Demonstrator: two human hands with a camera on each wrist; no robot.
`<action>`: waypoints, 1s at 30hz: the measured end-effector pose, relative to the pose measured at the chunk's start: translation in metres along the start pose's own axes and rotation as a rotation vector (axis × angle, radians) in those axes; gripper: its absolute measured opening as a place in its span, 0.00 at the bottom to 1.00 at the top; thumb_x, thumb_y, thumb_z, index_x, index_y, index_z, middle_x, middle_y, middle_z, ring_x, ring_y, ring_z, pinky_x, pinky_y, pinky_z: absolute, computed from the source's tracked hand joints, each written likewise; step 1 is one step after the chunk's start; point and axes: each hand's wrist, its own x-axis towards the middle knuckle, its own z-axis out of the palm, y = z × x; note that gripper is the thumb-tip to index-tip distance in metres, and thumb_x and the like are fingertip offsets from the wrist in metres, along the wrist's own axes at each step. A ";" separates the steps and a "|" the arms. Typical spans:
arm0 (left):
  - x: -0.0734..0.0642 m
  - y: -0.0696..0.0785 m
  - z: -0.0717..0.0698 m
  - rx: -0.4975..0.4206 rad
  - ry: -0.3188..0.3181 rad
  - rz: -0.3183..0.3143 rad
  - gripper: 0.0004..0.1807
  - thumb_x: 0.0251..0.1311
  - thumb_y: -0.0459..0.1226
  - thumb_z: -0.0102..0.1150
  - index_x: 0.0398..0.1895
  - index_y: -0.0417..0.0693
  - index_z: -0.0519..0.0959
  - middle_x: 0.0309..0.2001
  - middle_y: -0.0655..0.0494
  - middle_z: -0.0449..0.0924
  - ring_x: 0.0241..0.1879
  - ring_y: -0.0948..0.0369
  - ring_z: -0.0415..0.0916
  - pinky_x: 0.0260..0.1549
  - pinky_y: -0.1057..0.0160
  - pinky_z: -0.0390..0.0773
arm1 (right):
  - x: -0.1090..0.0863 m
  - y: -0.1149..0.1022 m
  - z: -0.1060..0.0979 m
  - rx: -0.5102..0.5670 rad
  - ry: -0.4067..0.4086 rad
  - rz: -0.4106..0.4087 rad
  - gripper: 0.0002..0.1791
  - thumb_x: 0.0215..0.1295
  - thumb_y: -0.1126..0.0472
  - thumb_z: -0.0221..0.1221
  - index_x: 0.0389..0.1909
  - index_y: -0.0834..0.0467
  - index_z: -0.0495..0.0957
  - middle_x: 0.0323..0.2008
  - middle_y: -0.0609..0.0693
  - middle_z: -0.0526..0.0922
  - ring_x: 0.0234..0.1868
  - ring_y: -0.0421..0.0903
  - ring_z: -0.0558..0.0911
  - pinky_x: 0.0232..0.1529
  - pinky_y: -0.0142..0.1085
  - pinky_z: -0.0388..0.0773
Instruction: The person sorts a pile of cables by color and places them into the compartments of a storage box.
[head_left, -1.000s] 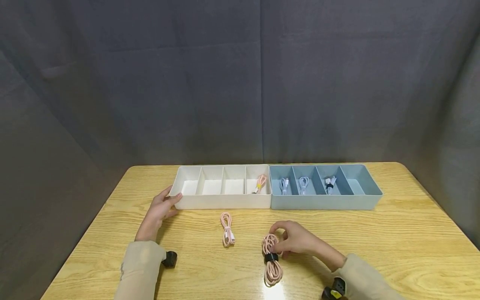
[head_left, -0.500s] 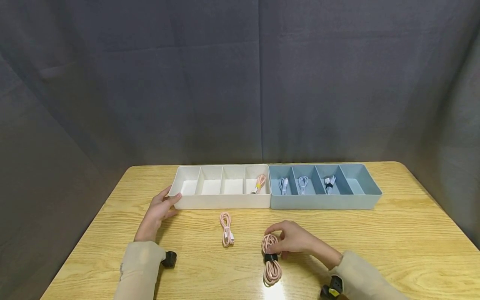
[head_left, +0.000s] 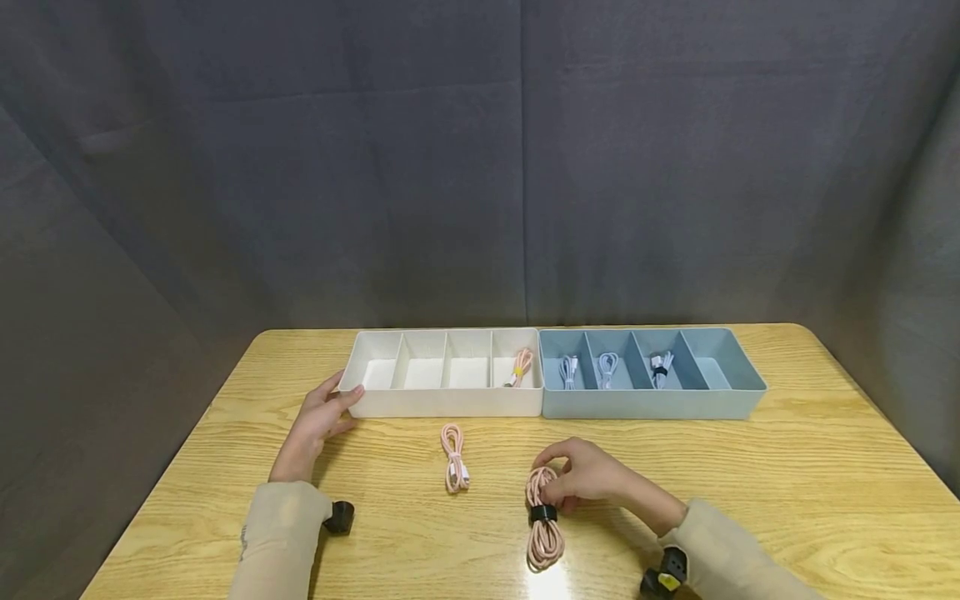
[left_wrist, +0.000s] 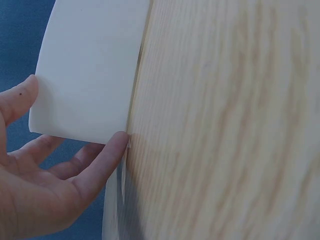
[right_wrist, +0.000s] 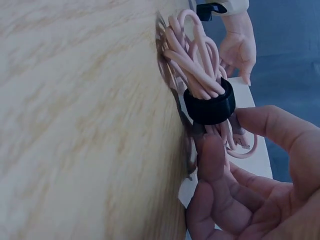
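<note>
A coiled pink cable (head_left: 545,546) with a black strap lies on the table. My right hand (head_left: 588,475) pinches its far half, beside the strap; in the right wrist view my fingertips (right_wrist: 212,155) touch the coil just under the black strap (right_wrist: 210,107). At the left end of the white divided box (head_left: 442,404), my left hand (head_left: 318,421) rests with its thumb at the rim and its fingers along the end wall. The left wrist view shows those fingers (left_wrist: 102,167) loosely extended against the box. A thinner pink cable (head_left: 453,458) lies bundled between my hands.
A blue divided box (head_left: 645,406) stands end to end with the white one. Several of its compartments hold pale blue cables (head_left: 607,369). In the white box's rightmost compartment lies a pink cable with a yellow tie (head_left: 519,367). A dark curtain (head_left: 480,167) hangs behind the table.
My right hand has shifted only slightly on the pink coil, which stays in place on the table. The left hand has not visibly moved.
</note>
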 end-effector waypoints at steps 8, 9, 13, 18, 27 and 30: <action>0.014 -0.014 -0.002 -0.011 0.013 -0.008 0.42 0.56 0.50 0.59 0.70 0.50 0.52 0.58 0.40 0.60 0.56 0.45 0.64 0.50 0.50 0.71 | 0.000 0.002 0.000 -0.034 0.022 -0.024 0.20 0.44 0.72 0.58 0.43 0.71 0.74 0.16 0.55 0.79 0.13 0.44 0.77 0.17 0.38 0.77; 0.014 -0.015 -0.002 -0.015 0.013 -0.011 0.41 0.56 0.49 0.59 0.70 0.50 0.52 0.58 0.40 0.60 0.56 0.45 0.64 0.50 0.49 0.71 | 0.000 0.002 0.000 -0.040 0.025 -0.027 0.20 0.44 0.72 0.57 0.43 0.71 0.74 0.16 0.55 0.79 0.13 0.44 0.77 0.17 0.37 0.77; 0.014 -0.013 -0.002 -0.013 0.011 -0.012 0.40 0.58 0.48 0.58 0.70 0.51 0.52 0.58 0.40 0.60 0.55 0.45 0.64 0.50 0.50 0.71 | -0.001 0.001 0.001 -0.049 0.036 -0.042 0.20 0.44 0.71 0.57 0.43 0.71 0.75 0.15 0.54 0.78 0.13 0.43 0.76 0.15 0.34 0.74; 0.005 -0.004 -0.001 -0.006 0.000 -0.016 0.39 0.59 0.47 0.57 0.70 0.50 0.52 0.56 0.40 0.60 0.54 0.46 0.65 0.49 0.51 0.73 | -0.002 0.001 0.000 -0.014 0.044 -0.056 0.22 0.43 0.72 0.55 0.44 0.71 0.74 0.15 0.50 0.76 0.14 0.41 0.73 0.15 0.32 0.71; -0.010 0.010 0.002 0.008 -0.011 -0.001 0.40 0.58 0.48 0.57 0.70 0.46 0.51 0.56 0.38 0.60 0.55 0.46 0.65 0.50 0.50 0.71 | -0.002 0.001 -0.001 0.081 0.087 -0.064 0.25 0.41 0.73 0.53 0.48 0.72 0.72 0.11 0.48 0.71 0.14 0.40 0.70 0.17 0.31 0.71; -0.007 0.007 0.002 0.000 -0.005 -0.004 0.40 0.58 0.48 0.58 0.70 0.47 0.52 0.56 0.38 0.61 0.55 0.45 0.65 0.50 0.50 0.71 | -0.002 0.000 -0.003 0.093 0.096 -0.077 0.26 0.42 0.74 0.54 0.48 0.73 0.71 0.12 0.48 0.72 0.15 0.41 0.71 0.18 0.33 0.72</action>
